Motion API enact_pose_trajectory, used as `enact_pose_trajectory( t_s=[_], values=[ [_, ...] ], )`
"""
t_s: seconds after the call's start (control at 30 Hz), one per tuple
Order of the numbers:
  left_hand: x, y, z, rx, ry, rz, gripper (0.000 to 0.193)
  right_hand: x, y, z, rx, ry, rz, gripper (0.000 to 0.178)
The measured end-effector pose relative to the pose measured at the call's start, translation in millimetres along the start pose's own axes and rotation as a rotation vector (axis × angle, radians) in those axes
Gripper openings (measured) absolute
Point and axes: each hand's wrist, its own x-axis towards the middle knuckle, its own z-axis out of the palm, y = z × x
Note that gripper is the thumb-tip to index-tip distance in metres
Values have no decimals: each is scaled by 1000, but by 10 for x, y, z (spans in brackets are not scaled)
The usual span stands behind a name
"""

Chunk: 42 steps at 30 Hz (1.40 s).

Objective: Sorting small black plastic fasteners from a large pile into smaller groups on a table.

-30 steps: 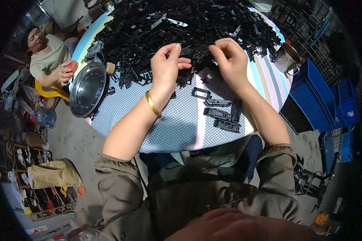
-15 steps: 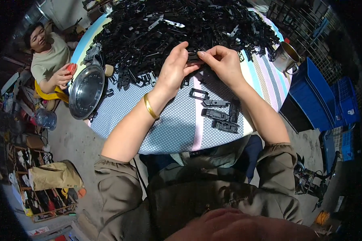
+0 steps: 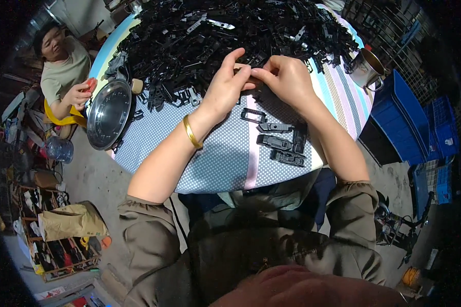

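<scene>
My left hand and my right hand meet above the near edge of a heap of black plastic parts. The thumbs and fingertips of both hands are pinched together around a small black plastic part, which the fingers now almost wholly hide. A gold bangle circles my left wrist. On the cloth below my right hand lie several sorted black parts: a rectangular frame, a slim long piece, a thicker body and another piece nearest me.
A striped, dotted cloth covers the round table. At its left edge stands a shiny metal basin, at its right a metal mug. Blue crates stand beyond the right side. A seated person at far left holds something red.
My left thumb has come over toward my right fingertips, covering the black part that showed between my hands. The sorted pieces lie as before.
</scene>
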Motion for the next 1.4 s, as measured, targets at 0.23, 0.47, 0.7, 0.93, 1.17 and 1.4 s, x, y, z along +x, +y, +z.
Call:
enact_pose_trajectory(
  t_s=[0.23,0.47,0.7,0.93,1.17,1.4],
  values=[
    [66,107,-149,-176,105,-18,42,26,-29,-109,111,-266,-87,39],
    [104,114,-219,-92,209,-102,39,-99,-105,-57,104,-521,-384,33],
    [71,94,-157,-203,45,-179,29,19,-34,-224,812,-130,-163,31],
    [32,117,-115,-333,1,-190,30,47,21,-131,559,-24,-261,24],
    [39,95,-124,-239,46,-178,36,106,67,-126,366,39,-454,27],
    [-18,228,-120,-167,31,-24,36,54,45,-37,920,-189,95,29]
  ],
)
